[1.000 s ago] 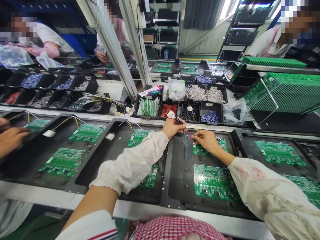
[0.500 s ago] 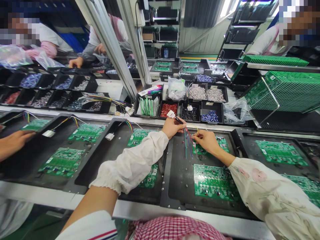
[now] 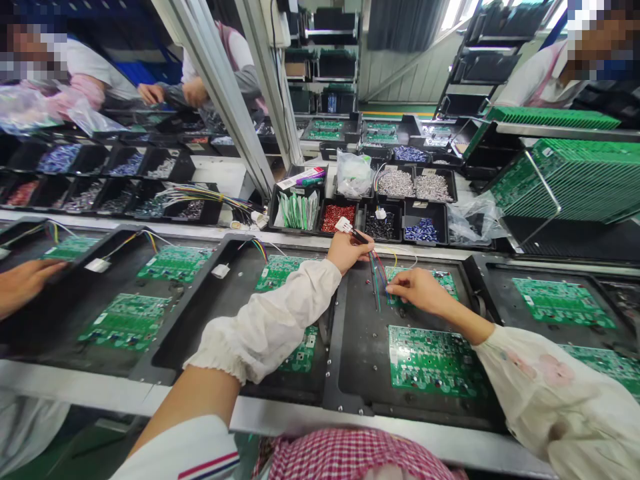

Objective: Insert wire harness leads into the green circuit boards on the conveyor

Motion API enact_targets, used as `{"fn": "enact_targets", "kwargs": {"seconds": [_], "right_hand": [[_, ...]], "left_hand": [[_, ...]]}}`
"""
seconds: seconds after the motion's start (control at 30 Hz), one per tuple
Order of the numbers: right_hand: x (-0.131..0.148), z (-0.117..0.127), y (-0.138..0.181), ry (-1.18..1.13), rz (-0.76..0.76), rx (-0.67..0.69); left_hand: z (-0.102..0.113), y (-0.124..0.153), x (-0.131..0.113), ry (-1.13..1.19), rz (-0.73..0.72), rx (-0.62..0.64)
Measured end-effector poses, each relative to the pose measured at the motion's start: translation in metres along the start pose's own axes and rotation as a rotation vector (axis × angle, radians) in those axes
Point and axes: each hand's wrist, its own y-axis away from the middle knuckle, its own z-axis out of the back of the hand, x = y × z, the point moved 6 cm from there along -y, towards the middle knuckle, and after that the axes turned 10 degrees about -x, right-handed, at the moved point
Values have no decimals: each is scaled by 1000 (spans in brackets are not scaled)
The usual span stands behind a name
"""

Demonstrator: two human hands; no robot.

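My left hand [image 3: 349, 253] is closed around a wire harness with a white plug [image 3: 344, 225] sticking up past the fingers. Loose coloured wires [image 3: 376, 283] hang from it over the black tray [image 3: 357, 353]. My right hand [image 3: 419, 289] pinches at the ends of a wire, red or blue, just right of the hanging bunch. Beneath that hand, partly hidden, lies the upper green circuit board [image 3: 447, 280]. A yellow and a white wire arch up behind the right hand near this board. The lower circuit board [image 3: 433, 361] lies flat nearer to me.
Parts bins with red components [image 3: 339, 218], black components [image 3: 383, 227] and blue components [image 3: 421, 230] line the far side. Neighbouring trays hold boards with white plugs [image 3: 220, 271]. A co-worker's hand [image 3: 30, 283] is at far left. A board rack [image 3: 575, 180] stands right.
My right hand has shifted slightly down from the yellow wire to the ends of the hanging wires. The yellow and white wires now stand free. My left hand keeps its hold, almost unmoved.
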Motion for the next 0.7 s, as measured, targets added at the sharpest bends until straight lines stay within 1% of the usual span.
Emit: {"fn": "enact_targets", "kwargs": {"seconds": [0.13, 0.2, 0.27, 0.33, 0.43, 0.7], "right_hand": [[-8, 3, -8, -160, -105, -191], [-12, 3, -10, -230, -135, -247], [-13, 3, -8, -243, -123, -284], [-12, 4, -6, -179, -82, -284], [-11, 1, -4, -79, -38, -222], [-20, -3, -13, -172, -78, -232]], "left_hand": [[0, 0, 0, 19, 22, 2], [0, 1, 0, 19, 25, 18], [-1, 1, 0, 20, 21, 38], [-2, 1, 0, 23, 14, 50], [-1, 0, 1, 24, 2, 48], [-1, -1, 5, 6, 28, 72]]}}
